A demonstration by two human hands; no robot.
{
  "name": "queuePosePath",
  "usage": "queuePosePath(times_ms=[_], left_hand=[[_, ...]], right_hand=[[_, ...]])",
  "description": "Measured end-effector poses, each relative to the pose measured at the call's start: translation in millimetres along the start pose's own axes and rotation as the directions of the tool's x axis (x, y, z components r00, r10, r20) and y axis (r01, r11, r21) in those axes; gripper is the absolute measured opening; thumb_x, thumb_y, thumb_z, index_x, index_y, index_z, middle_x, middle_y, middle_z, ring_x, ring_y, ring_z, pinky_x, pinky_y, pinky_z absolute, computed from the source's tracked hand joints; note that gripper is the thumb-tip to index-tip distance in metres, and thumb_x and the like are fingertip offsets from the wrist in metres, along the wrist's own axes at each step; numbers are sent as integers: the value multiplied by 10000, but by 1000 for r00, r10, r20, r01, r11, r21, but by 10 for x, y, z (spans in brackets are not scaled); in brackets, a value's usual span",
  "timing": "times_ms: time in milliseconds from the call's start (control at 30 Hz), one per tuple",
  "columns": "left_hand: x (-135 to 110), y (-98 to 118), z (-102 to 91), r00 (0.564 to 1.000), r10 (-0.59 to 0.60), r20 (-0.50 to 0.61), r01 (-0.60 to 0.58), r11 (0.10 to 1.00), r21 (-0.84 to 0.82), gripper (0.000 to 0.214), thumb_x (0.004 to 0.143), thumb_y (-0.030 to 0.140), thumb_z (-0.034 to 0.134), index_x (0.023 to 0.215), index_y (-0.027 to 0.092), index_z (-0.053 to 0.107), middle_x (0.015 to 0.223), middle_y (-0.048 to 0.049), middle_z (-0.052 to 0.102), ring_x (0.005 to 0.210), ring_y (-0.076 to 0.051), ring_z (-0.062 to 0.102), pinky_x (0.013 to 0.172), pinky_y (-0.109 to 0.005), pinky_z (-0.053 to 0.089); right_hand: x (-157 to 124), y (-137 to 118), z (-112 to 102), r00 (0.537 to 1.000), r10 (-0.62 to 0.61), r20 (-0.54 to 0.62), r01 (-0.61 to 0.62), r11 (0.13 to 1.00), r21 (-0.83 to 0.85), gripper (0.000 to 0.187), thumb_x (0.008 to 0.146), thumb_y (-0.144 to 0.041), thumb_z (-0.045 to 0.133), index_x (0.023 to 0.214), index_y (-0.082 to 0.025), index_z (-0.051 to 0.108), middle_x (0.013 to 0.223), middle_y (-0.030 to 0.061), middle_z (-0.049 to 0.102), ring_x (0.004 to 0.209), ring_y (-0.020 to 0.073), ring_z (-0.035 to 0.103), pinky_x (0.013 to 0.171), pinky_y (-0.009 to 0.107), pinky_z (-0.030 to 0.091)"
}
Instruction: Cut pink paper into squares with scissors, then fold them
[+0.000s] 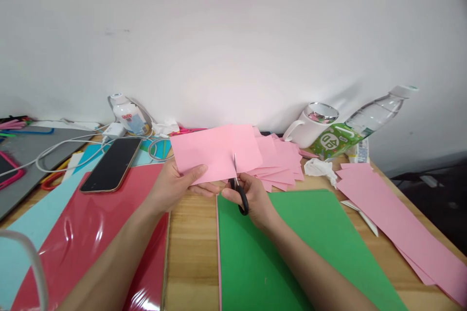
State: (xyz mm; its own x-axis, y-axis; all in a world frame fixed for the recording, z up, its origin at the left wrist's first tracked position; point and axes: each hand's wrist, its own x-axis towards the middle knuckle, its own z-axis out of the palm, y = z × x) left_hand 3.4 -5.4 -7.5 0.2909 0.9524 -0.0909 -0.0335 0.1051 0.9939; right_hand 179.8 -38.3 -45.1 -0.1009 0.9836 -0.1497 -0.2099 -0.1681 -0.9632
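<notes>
My left hand (184,180) is closed on the lower left of a sheet of pink paper (207,150), thumb on top and fingers beneath. In my right hand (255,197) are black-handled scissors (243,199). Their blades meet the sheet's lower edge right of the middle and point away from me, with the tip over the pink surface. Behind and to the right lies a loose pile of cut pink paper pieces (280,158), partly covered by the held sheet. Below my right hand lies green card (277,252).
Red card in a glossy sleeve (105,223) and a phone (111,164) lie left, near a white charger cable (62,143) and a white bottle (128,114). Right are a mug (304,129), a green packet (332,141), a clear water bottle (377,112), crumpled tissue (321,169) and pink strips (397,223).
</notes>
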Motion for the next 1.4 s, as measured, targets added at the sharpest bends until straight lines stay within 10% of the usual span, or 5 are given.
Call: queuePosePath(times_ms=[1000, 1400], left_hand=[[-16, 35, 24, 995, -82, 57, 86, 994, -65, 466, 727, 320, 684, 1115, 128, 513, 612, -63, 705, 519, -217, 680, 482, -276, 574], [-18, 37, 21, 996, -77, 51, 81, 994, -77, 528, 728, 315, 687, 1168, 116, 472, 603, -63, 705, 516, -215, 680, 477, -266, 575]], right_hand=[[22, 34, -3, 996, -65, 54, 66, 998, -21, 415, 525, -425, 790, 784, -169, 591, 696, 40, 631, 719, 204, 581, 624, 291, 450], [7, -14, 10, 998, -50, 24, 50, 999, 23, 343, 513, -336, 795, 657, -158, 540, 564, -52, 433, 521, 81, 369, 483, 213, 312]])
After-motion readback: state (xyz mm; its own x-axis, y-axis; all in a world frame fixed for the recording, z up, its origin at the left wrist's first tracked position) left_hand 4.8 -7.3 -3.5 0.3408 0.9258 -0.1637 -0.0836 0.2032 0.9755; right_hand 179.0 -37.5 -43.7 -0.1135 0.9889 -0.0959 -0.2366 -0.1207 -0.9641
